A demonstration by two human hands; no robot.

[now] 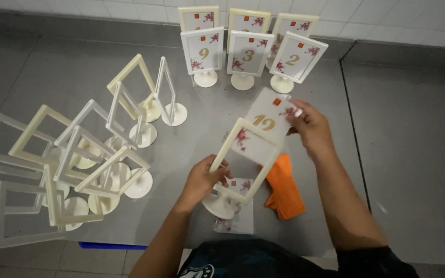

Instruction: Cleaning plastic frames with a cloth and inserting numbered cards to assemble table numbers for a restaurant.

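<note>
My left hand (202, 180) grips a cream stand-up frame (243, 159) by its left post, just above its round foot. My right hand (310, 126) pinches the top right corner of a white number card (269, 116) with a gold figure and red blossom print. The card's lower end sits inside the frame's slot and its upper half sticks out at the top. Under the frame lie more white cards (238, 219) flat on the grey table (78, 77).
Several filled frames with numbered cards (248, 54) stand in two rows at the back. Several empty cream frames (83, 159) crowd the left side, some tipped. An orange cloth (284, 188) lies right of the held frame. A seam (354, 123) divides the tabletop on the right.
</note>
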